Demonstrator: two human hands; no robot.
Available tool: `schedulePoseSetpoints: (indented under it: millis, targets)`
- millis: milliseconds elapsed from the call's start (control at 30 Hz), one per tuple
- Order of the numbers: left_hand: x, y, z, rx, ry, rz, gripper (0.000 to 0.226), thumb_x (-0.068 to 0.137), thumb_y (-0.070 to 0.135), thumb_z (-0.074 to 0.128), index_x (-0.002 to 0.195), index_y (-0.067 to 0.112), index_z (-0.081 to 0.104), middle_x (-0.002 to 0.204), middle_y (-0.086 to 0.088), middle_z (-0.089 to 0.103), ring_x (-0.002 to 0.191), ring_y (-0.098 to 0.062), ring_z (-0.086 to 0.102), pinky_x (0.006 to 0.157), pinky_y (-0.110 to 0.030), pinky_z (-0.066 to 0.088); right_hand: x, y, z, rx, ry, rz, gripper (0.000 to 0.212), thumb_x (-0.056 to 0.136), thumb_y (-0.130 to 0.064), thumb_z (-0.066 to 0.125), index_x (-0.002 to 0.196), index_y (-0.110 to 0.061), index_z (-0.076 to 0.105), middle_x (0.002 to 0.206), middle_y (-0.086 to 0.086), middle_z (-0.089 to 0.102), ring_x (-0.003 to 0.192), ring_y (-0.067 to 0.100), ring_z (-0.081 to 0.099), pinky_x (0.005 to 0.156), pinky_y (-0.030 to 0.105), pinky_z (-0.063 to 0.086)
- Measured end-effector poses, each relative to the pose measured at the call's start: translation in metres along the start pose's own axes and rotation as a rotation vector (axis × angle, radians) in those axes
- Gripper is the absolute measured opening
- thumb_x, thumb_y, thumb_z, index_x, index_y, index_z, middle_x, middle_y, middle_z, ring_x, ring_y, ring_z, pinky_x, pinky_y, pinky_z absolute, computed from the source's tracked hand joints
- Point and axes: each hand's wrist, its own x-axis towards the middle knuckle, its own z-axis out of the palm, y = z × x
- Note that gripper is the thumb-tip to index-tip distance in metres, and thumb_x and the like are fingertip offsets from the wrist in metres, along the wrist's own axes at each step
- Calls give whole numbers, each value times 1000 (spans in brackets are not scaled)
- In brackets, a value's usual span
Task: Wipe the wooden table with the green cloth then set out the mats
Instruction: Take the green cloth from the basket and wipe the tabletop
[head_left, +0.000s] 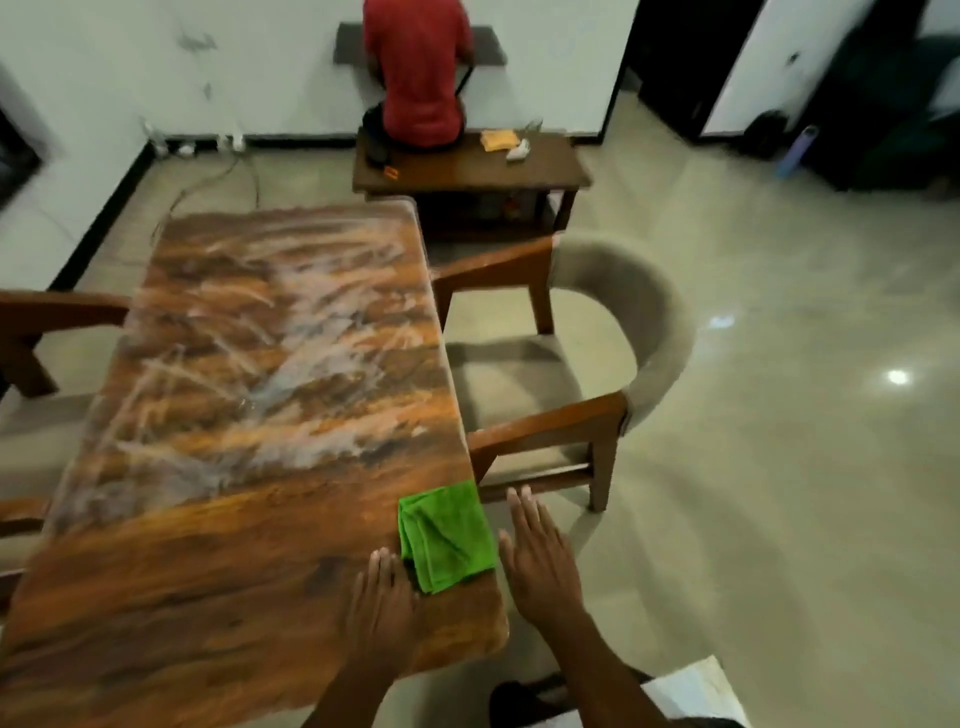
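table (223, 467): wooden, rectangular, rounded corners, orange-brown grain with dark streaks. far half and middle covered in whitish smears running in slanted strokes; near end bare of smears, glossy. cloth (447, 535): bright green, folded into a rough rectangle with layered edges showing along its left side, lying flat at the table's right edge near the near corner. mats not in view.

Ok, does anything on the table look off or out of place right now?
Yes. Whitish streaks smear the far half of the glossy wooden table, like residue or wet wipe marks. The folded green cloth lies at the right edge, slightly overhanging. No mats are in view. Both hands, left hand and right hand, are open.
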Motion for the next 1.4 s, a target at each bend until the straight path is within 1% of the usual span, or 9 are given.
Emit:
schedulePoseSetpoints:
  millis: [67, 167, 300, 367, 467, 567, 767, 1200, 1400]
  targets:
    - [-11, -1, -2, 39, 96, 91, 75, 113, 38, 3, 138, -10, 54, 136, -28, 65, 144, -34, 51, 130, -34, 4, -32, 28, -16, -48, 22, 90, 61, 112, -41, 19, 148, -9, 57, 144, 13, 65, 130, 32, 66, 94, 41, 59]
    - [7, 8, 11, 99, 275, 315, 61, 114, 36, 6, 167, 5, 8, 177, -12, 8, 165, -19, -1, 130, -33, -2, -76, 59, -45, -132, -2, 213, 67, 112, -41, 12, 129, -8, 69, 121, 13, 77, 105, 33, 78, 67, 43, 64]
    - [20, 99, -97, 78, 160, 426, 65, 87, 27, 53, 148, 3, 47, 164, -13, 36, 146, -15, 51, 131, -40, 8, -80, 51, -134, -223, 168, 254, 51, 99, -36, 43, 130, -7, 72, 126, 13, 76, 112, 32, 76, 76, 42, 64]
    - [10, 153, -167, 37, 137, 427, 70, 93, 22, 59, 157, 3, 41, 170, -17, 29, 153, -26, 43, 130, -43, 24, -80, 46, -181, -210, 243, 298, 52, 92, -33, 48, 129, -6, 73, 129, 14, 74, 117, 32, 73, 81, 42, 64]
    - [0, 211, -237, 39, 133, 476, 63, 107, 27, 50, 163, 8, 28, 173, -15, 24, 161, -29, 24, 131, -44, 21, -98, 46, -229, -251, 350, 368, 59, 98, -36, 37, 137, -5, 68, 140, 14, 68, 128, 30, 68, 93, 42, 61]
    - [-4, 240, -267, 138, 287, 674, 62, 91, 29, 78, 142, 1, 59, 153, -26, 53, 144, -41, 52, 115, -52, 46, -122, 60, -247, -229, 365, 414, 64, 106, -40, 25, 157, -6, 45, 162, 16, 45, 151, 32, 45, 113, 44, 47]
    - [-9, 282, -255, 225, 303, 776, 50, 102, 25, 57, 147, 4, 51, 155, -17, 51, 147, -33, 47, 117, -48, 42, -199, 96, -256, -244, 357, 525, 62, 114, -38, 30, 167, -11, 14, 175, 11, 15, 163, 26, 13, 126, 41, 23]
    - [-158, 430, -142, 289, 186, 1007, 66, 89, 21, 72, 148, -2, 54, 150, -22, 57, 139, -38, 56, 105, -57, 50, -449, 202, -248, -188, 390, 823, 66, 113, -46, 27, 166, -9, 14, 176, 12, 13, 163, 25, 12, 128, 39, 20]
    - [-267, 494, -91, 285, 87, 1039, 65, 105, 25, 47, 163, 2, 28, 168, -17, 33, 157, -35, 32, 121, -53, 31, -561, 252, -235, -135, 404, 864, 99, 94, -71, -8, 167, -7, 13, 176, 12, 14, 163, 25, 13, 129, 39, 19]
